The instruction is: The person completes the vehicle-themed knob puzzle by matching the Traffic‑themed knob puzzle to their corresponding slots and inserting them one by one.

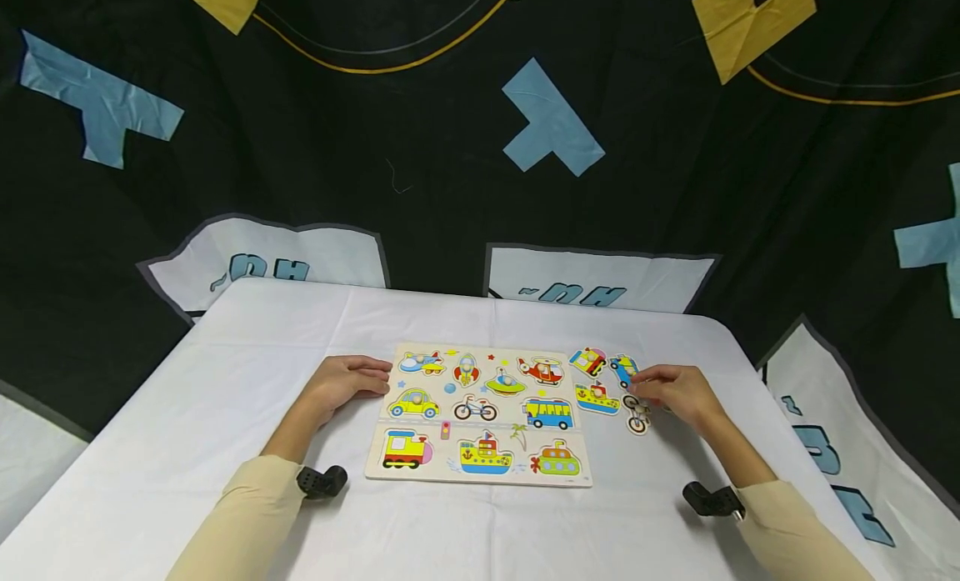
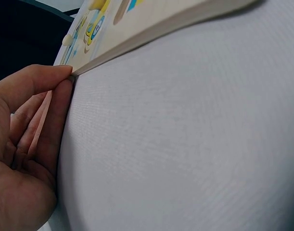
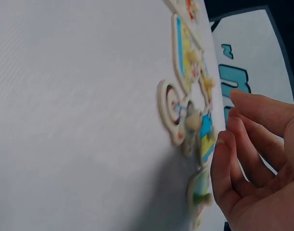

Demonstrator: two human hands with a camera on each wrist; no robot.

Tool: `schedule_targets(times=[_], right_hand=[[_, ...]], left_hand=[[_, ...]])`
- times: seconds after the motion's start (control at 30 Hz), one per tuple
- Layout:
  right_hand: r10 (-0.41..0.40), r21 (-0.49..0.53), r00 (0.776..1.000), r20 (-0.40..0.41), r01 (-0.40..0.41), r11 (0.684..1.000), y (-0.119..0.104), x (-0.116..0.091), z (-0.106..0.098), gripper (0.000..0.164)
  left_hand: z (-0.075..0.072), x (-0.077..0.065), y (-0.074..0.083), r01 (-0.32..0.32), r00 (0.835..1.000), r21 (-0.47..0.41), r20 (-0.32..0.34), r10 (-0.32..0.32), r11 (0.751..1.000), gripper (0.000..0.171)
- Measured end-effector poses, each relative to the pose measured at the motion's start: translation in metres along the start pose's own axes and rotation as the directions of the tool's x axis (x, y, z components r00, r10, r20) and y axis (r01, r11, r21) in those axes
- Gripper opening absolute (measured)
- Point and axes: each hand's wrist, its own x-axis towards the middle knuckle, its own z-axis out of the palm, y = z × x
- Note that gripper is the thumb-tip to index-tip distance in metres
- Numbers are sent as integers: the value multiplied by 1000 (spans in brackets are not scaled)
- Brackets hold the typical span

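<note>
A wooden vehicle puzzle board lies flat on the white table. At its left edge is my left hand, pinching the edge between thumb and fingertips, as the left wrist view shows. Over loose knobbed pieces right of the board hovers my right hand; its thumb and fingers stand apart with nothing between them. Closest to those fingertips is a blue car piece. Around it lie a train piece, a ship piece and a bicycle piece. A green piece, partly hidden, shows below the bicycle.
A white cloth covers the table. Behind it hangs a black curtain with blue and yellow shapes. Each wrist carries a small black camera, one being the left wrist camera.
</note>
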Motion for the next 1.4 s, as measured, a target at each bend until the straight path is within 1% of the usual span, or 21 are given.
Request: schedule_targets(times=[0.23, 0.5, 0.7, 1.0, 1.17, 1.4], right_hand=[[13, 2, 1000, 9, -13, 1000, 16, -7, -2, 36], [10, 18, 1000, 27, -10, 1000, 26, -11, 0, 37], [14, 17, 999, 34, -15, 1000, 29, -13, 4, 41], [-13, 22, 999, 32, 12, 1000, 29, -16, 9, 42], [-24, 12, 1000, 20, 24, 1000, 27, -16, 11, 38], [-10, -9, 1000, -13, 9, 1000, 28, -15, 13, 33]], left_hand=[[0, -2, 1, 8, 1000, 12, -11, -8, 1000, 45], [0, -2, 2, -13, 1000, -9, -2, 13, 1000, 46], [0, -1, 1, -5, 1000, -7, 6, 5, 1000, 45], [-1, -1, 1, -8, 1000, -10, -1, 8, 1000, 46], [-1, -1, 1, -14, 1000, -12, -4, 14, 1000, 46], [0, -1, 1, -12, 1000, 0, -7, 12, 1000, 45]])
